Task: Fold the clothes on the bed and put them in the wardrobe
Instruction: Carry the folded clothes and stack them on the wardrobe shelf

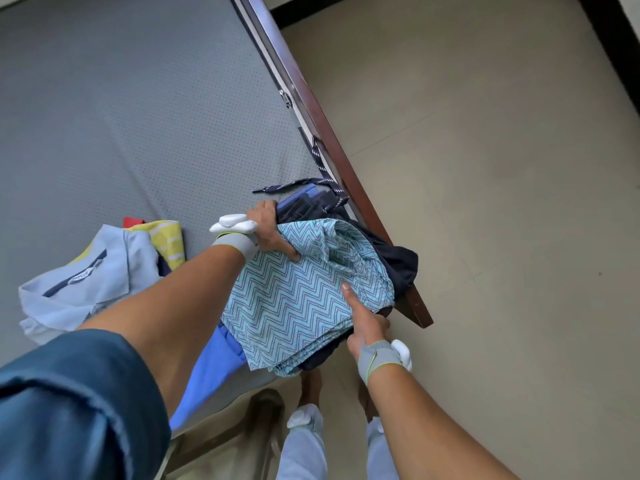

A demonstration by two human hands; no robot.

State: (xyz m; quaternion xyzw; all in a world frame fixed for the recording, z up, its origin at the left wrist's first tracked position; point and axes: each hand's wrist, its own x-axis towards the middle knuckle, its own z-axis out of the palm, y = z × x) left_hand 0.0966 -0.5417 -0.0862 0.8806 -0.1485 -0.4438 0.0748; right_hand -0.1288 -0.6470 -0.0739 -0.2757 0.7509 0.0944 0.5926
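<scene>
A folded stack of clothes lies at the bed's near right corner. On top is a light blue zigzag-patterned garment (294, 299), with dark navy clothes (398, 265) and a bright blue piece (218, 355) beneath it. My left hand (268, 230) grips the far side of the stack, thumb pressed on the zigzag cloth. My right hand (367, 327) holds the near right side, thumb on top and fingers curled under the pile. A striped drawstring (320, 161) trails from the navy clothes along the bed frame.
An unfolded pale blue shirt (86, 282) lies on the grey mattress (138, 116) at the left, over a yellow striped garment (169, 240) and a red one. The dark wooden bed frame (346, 174) runs diagonally. Beige floor (485, 168) lies to the right.
</scene>
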